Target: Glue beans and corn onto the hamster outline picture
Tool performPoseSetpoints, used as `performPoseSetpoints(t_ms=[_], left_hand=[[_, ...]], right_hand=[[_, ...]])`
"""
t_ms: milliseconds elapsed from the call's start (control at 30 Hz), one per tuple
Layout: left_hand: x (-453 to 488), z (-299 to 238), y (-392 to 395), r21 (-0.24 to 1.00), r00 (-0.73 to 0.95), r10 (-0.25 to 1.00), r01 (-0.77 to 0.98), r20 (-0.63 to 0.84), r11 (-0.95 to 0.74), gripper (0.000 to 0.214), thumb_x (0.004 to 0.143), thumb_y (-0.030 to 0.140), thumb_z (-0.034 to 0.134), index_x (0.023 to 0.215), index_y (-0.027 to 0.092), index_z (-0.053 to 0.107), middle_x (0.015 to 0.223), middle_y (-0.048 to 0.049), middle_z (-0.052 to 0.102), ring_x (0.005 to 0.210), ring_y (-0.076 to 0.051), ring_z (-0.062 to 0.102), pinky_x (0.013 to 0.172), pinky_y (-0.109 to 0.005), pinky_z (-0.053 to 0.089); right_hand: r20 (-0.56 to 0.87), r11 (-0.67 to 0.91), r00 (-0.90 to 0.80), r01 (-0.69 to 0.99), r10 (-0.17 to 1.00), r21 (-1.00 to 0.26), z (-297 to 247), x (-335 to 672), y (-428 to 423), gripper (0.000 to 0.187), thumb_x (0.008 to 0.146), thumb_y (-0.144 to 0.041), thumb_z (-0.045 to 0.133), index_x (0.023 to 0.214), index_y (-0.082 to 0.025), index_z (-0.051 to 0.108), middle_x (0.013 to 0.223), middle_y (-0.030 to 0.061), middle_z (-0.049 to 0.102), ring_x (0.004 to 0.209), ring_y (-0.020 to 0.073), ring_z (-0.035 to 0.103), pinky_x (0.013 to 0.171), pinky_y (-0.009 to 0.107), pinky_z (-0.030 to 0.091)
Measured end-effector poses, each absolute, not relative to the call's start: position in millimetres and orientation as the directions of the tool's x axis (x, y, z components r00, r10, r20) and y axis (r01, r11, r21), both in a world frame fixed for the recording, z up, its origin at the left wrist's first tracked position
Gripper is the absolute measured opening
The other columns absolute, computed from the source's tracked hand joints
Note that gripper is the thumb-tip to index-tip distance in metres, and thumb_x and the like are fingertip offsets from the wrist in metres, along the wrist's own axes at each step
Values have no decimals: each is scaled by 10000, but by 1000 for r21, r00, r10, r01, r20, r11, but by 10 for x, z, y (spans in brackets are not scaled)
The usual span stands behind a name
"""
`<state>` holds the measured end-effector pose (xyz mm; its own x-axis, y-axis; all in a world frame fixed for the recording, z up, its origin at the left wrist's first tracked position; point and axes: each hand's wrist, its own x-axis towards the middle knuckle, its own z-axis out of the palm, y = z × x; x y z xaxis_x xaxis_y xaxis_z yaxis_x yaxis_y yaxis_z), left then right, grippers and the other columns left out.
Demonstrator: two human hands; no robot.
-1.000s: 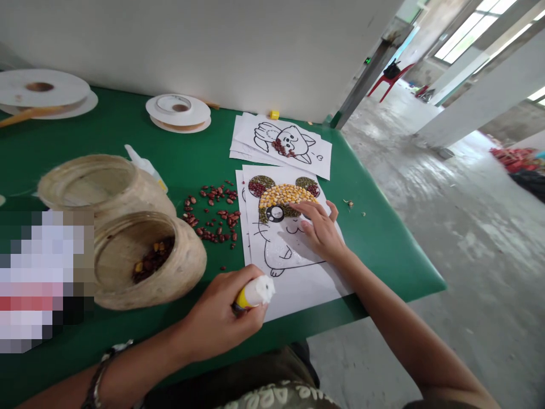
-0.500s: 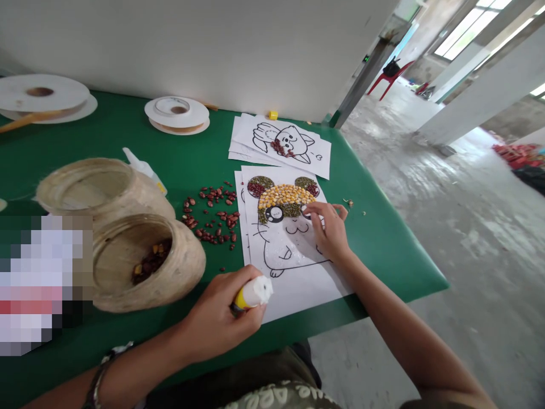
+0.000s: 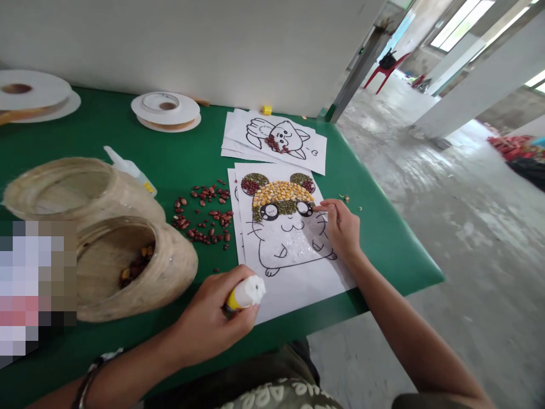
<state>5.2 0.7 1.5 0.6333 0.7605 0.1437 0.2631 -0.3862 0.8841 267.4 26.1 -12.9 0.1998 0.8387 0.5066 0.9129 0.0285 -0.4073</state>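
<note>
A hamster drawing lies on stacked sheets. Yellow corn kernels cover its forehead, green beans fill a band around the eyes, and its ears hold green and red beans. Wet, shiny glue spots show on its belly. Below the sheet's left side, my left hand is closed around a white and yellow glue bottle, its white end pointing up and right. My right hand rests over the sheet's right edge, index finger stretched to the hamster's cheek beside the right-hand eye. Nothing visible is held in it.
Loose red speckled beans lie left of the sheets. Two twine-wrapped jars lie further left, one with beans inside. Behind are a fox drawing, a white spool, a yellow cap and a white bottle.
My right hand has shifted from over the right-hand eye to its outer side, uncovering the eye. My left hand still grips the glue bottle. The view has turned slightly.
</note>
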Motion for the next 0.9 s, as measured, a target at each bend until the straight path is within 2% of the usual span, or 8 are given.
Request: performPoseSetpoints(t_ms=[133, 200, 300, 367, 467, 533, 700, 900], left_hand=[[58, 24, 0, 887, 633, 760, 255, 147, -385, 104, 691, 106, 426, 646, 200, 415, 502, 102, 382, 426, -46, 360, 420, -149, 289], [58, 39, -5, 887, 640, 756, 263, 133, -379, 104, 685, 102, 426, 647, 198, 415, 500, 102, 388, 429, -46, 370, 424, -148, 292], [47, 59, -7, 881, 644, 755, 280, 121, -381, 110, 679, 96, 427, 639, 196, 407, 501, 102, 387, 438, -47, 379, 440, -151, 298], [36, 65, -3, 878, 641, 756, 278, 133, -389, 107, 681, 100, 429, 642, 196, 404, 504, 102, 385, 442, -49, 376, 445, -156, 295], [18, 66, 6, 881, 646, 751, 269, 134, -389, 99, 683, 109, 435, 650, 197, 405, 503, 103, 386, 441, -51, 373, 445, -161, 289], [12, 65, 7, 889, 652, 750, 269, 114, -370, 111, 678, 101, 437, 644, 199, 398, 499, 104, 379, 440, -50, 373, 445, -160, 288], [15, 56, -1, 897, 659, 747, 273, 88, -347, 121, 673, 92, 439, 649, 202, 395, 503, 104, 373, 444, -51, 372, 448, -159, 287], [21, 55, 5, 887, 657, 746, 278, 103, -368, 100, 675, 110, 425, 654, 205, 402, 500, 98, 379, 441, -59, 377, 449, -169, 291]], right_hand=[[511, 93, 133, 915, 849, -392, -46, 2582, 265, 282, 872, -243, 263, 881, -189, 540, 864, 68, 693, 810, 164, 635, 725, 316, 470], [475, 210, -15, 908, 880, -361, 1, 2449, 283, 290, 873, -251, 268, 940, -198, 545, 962, 52, 677, 915, 150, 616, 854, 329, 436], [282, 468, -393, 837, 875, -284, 18, 2205, 328, 329, 884, -262, 277, 1147, -186, 459, 1199, 49, 571, 1166, 147, 472, 1068, 399, 205], [169, 522, -494, 812, 853, -263, -10, 2082, 363, 377, 895, -265, 263, 1244, -165, 364, 1286, 68, 493, 1235, 151, 395, 1096, 448, 24], [128, 491, -475, 832, 871, -257, -67, 2015, 399, 400, 901, -270, 237, 1268, -145, 333, 1288, 93, 487, 1226, 165, 408, 1048, 486, -158], [130, 477, -459, 840, 879, -259, -88, 2027, 406, 402, 901, -270, 221, 1263, -145, 342, 1282, 100, 492, 1214, 171, 424, 1016, 490, -216], [133, 480, -462, 836, 877, -265, -81, 2062, 395, 398, 900, -265, 224, 1254, -143, 356, 1269, 104, 505, 1211, 165, 427, 988, 467, -268], [122, 493, -478, 843, 870, -214, -82, 2045, 394, 387, 904, -269, 237, 1265, -190, 351, 1284, 66, 496, 1241, 154, 386, 1003, 472, -245]])
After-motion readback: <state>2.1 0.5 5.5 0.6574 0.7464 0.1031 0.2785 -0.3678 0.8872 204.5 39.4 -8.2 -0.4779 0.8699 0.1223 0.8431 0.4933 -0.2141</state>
